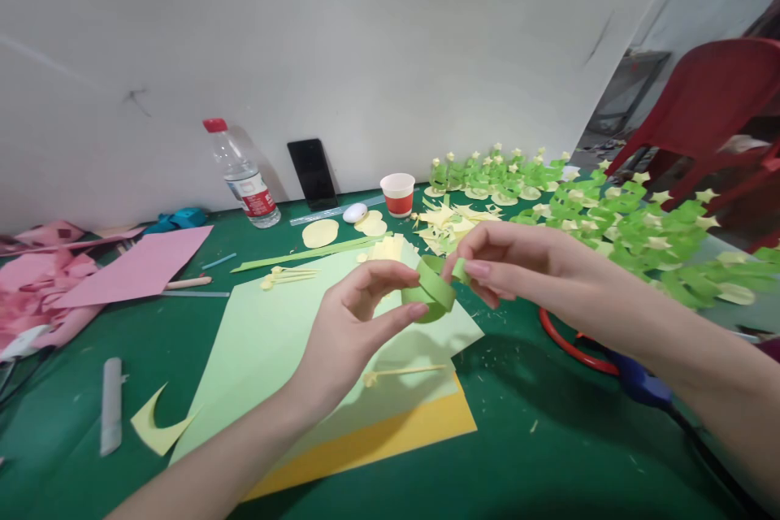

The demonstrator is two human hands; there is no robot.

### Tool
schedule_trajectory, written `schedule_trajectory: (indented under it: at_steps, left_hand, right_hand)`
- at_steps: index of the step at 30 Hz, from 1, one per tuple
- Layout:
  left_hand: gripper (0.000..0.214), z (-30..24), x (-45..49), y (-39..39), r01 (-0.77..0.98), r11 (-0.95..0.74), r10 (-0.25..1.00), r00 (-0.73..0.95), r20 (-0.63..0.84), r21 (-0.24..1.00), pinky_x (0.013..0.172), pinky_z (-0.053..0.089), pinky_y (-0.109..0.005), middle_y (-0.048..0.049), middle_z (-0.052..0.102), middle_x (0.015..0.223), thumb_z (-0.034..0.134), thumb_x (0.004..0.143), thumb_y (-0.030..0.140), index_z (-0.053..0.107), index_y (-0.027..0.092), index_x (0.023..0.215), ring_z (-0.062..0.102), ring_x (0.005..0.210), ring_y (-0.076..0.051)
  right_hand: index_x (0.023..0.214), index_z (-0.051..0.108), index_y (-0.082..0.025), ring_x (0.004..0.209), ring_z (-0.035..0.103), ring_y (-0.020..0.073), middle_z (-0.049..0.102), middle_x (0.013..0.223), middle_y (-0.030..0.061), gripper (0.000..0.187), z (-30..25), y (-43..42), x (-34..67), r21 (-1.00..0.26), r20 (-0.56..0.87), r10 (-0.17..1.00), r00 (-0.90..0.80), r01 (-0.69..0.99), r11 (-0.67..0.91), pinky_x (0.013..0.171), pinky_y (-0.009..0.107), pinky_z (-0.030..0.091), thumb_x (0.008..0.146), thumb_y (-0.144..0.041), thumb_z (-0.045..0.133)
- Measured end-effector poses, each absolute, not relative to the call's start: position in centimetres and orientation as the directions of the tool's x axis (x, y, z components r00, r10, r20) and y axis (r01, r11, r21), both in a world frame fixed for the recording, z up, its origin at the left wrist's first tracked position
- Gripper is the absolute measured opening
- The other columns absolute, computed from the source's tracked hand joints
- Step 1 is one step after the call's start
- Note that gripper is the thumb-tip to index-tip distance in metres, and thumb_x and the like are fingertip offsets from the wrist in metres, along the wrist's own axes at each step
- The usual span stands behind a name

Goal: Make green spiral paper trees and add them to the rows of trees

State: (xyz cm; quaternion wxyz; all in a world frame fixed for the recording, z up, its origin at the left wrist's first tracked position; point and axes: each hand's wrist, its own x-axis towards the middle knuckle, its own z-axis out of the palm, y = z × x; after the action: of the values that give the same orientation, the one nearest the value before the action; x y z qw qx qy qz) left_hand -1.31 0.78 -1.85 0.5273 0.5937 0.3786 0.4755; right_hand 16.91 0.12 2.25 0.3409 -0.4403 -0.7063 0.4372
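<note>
A curled green paper strip [434, 292] is held up between my two hands, above light green paper sheets [274, 341]. My left hand [359, 317] pinches the coiled part between thumb and fingers. The strip's free end is pinched by the thumb and fingertips of my right hand [512, 264]. On the sheets below lies a thin yellow paper stem [405, 374] with a small knob at one end. Several similar yellow stems [289, 276] lie together near the sheets' far left corner. A yellow sheet [378, 439] sticks out underneath.
Rows of green curled paper plants [634, 219] with yellow stars stand at the right. Along the back are a water bottle [249, 187], a phone [313, 171], a paper cup [398, 195] and yellow scraps [448, 223]. Pink paper [140, 264] and a glue stick [111, 406] lie left; red-handled scissors [573, 349] right.
</note>
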Motion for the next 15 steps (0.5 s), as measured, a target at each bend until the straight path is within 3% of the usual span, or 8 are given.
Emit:
schedule_trajectory:
  at_steps: [15]
  left_hand:
    - [0.017,-1.91,-1.73,0.54,0.076,-0.396,0.892,0.267,0.364,0.915,0.076,0.044,-0.024,0.0028,0.061,0.080,0.067,0.069,0.011,0.060,0.023,0.079,0.054,0.081,-0.013]
  right_hand:
    - [0.071,0.048,-0.019,0.062,0.057,0.0086,0.055,0.070,-0.0005,0.017,2.32,0.25,16.63,-0.978,0.066,0.918,-0.392,0.156,0.137,0.053,0.019,0.047,0.081,-0.032,0.049]
